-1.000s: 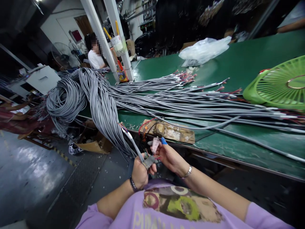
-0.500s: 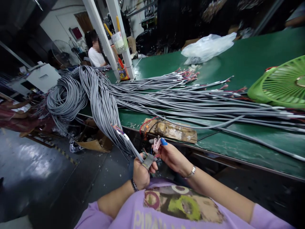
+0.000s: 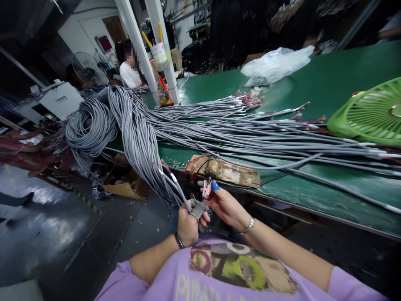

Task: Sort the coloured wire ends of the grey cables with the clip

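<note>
My left hand (image 3: 187, 228) is closed around a grey cable (image 3: 182, 196) near its end. Grey wrapping (image 3: 198, 210) covers its thumb, and thin coloured wires (image 3: 193, 196) stick out just beyond. Close on the right, my right hand (image 3: 228, 211), with blue tape (image 3: 214, 185) on one fingertip, pinches a pale pink clip (image 3: 206, 189) that looks like a clothes peg. Red wire ends show between the two hands; whether the right fingers also touch them I cannot tell. Another stripped cable end (image 3: 171, 174) with a white band rises beside the held cable.
A wooden block (image 3: 228, 170) with red and black leads lies at the edge of the green table (image 3: 338, 184). Long bundles of grey cables (image 3: 250, 140) cross the table and hang off its left side. A green fan (image 3: 369, 113), a plastic bag (image 3: 277, 65) and a seated person (image 3: 130, 74) are farther off.
The view has shifted slightly. My hands stay close together with the cable and the pink clip; the stripped cable end beside them has swung a little to the right.
</note>
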`<state>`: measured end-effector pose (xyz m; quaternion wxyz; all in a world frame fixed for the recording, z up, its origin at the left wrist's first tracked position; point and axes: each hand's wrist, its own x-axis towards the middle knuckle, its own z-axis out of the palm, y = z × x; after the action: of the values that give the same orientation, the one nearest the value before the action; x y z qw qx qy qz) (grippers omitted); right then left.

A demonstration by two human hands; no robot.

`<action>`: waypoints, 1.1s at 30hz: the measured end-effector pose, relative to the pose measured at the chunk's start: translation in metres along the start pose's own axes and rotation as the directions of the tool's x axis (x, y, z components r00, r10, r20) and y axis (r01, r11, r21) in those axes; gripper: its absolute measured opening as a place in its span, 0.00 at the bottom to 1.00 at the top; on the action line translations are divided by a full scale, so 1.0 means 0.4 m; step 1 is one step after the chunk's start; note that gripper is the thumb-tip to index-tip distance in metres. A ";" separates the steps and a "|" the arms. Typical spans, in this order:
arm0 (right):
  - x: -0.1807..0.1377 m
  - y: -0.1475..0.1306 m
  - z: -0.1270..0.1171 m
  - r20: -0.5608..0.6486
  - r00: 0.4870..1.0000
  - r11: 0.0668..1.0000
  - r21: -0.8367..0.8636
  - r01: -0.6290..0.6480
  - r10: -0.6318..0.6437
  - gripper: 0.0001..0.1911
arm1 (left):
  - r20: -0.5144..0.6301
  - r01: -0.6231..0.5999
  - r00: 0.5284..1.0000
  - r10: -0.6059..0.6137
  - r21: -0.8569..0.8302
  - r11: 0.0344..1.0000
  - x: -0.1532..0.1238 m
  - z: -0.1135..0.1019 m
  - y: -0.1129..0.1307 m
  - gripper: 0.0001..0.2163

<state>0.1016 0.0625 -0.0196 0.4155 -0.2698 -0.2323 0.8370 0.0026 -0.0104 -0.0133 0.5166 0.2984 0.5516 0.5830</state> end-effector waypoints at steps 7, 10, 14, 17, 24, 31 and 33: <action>-0.013 -0.012 -0.034 0.087 0.974 0.978 -0.053 -0.203 0.207 0.20 | 0.006 -0.009 1.000 0.009 0.009 1.000 -0.018 -0.028 -0.003 0.15; -0.024 -0.031 -0.039 0.152 0.943 0.936 -0.242 -0.256 0.297 0.21 | 0.014 0.011 1.000 -0.011 0.034 0.999 -0.021 -0.039 -0.012 0.16; -0.030 -0.052 -0.032 0.192 0.944 0.862 -0.486 -0.146 0.269 0.17 | 0.115 0.032 0.992 -0.048 0.139 0.990 -0.019 -0.041 -0.010 0.17; -0.031 -0.060 -0.027 0.251 0.935 0.783 -0.620 -0.044 0.251 0.16 | 0.261 0.111 0.950 -0.171 0.230 0.967 -0.015 -0.036 0.002 0.15; -0.043 -0.061 -0.050 0.200 0.972 0.803 -0.595 0.022 0.121 0.18 | 0.181 0.179 0.963 -0.200 0.123 0.976 -0.004 -0.040 -0.013 0.14; -0.072 -0.015 -0.044 0.298 0.945 0.895 -0.446 0.014 0.134 0.13 | 0.099 0.068 0.993 -0.071 0.032 0.997 0.000 -0.043 -0.021 0.16; -0.074 -0.004 -0.030 0.307 0.946 0.902 -0.429 0.042 0.102 0.14 | 0.153 0.064 0.985 -0.074 0.071 0.995 0.001 -0.043 -0.018 0.16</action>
<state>0.1253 0.0411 -0.0200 0.2890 -0.2182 -0.4714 0.8041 -0.0114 -0.0169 -0.0239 0.5678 0.3403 0.5386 0.5212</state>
